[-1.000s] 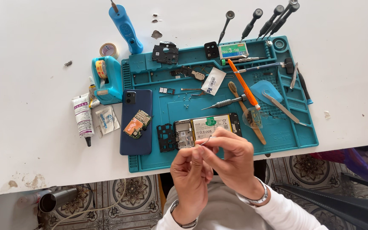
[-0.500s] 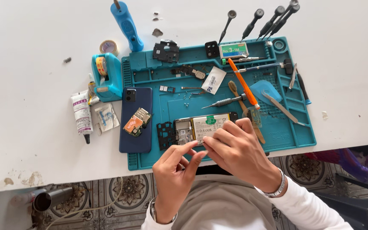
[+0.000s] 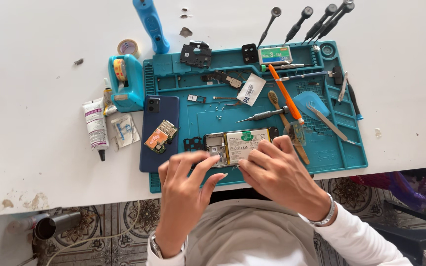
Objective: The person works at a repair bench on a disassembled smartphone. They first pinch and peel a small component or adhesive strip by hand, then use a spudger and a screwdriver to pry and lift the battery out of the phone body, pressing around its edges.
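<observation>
An opened phone [image 3: 236,144], its battery exposed, is seen lying flat at the near edge of a teal mat [image 3: 351,148] on a white tabletop [image 3: 35,64]. Both hands are brought together just over the phone's near side. The left hand [image 3: 186,189] is held palm down with its fingers [image 3: 208,170] stretched toward the phone's left end; the fingertips are pinched lightly together, though whether a small part is gripped between them cannot be told. The right hand [image 3: 277,175] is laid over the phone's right half, its fingers curled and pressed against the phone's edge; nothing else is seen held in it.

To the left of the phone, a dark blue back cover [image 3: 159,133] is laid on the mat's left edge, with a small circuit board [image 3: 160,137] resting on it. Beyond the phone, a screwdriver [image 3: 265,116], an orange pry tool [image 3: 284,93], a brush [image 3: 278,106] and a blue pick [image 3: 309,104] are spread on the mat. Tweezers [image 3: 331,123] lie to the right. Off the mat, a glue tube [image 3: 96,128], a teal tape dispenser [image 3: 124,81], a tape roll [image 3: 128,48] and a blue tool [image 3: 150,24] are set on the tabletop at left, and several black-handled screwdrivers [image 3: 316,22] are lined up at the far right.
</observation>
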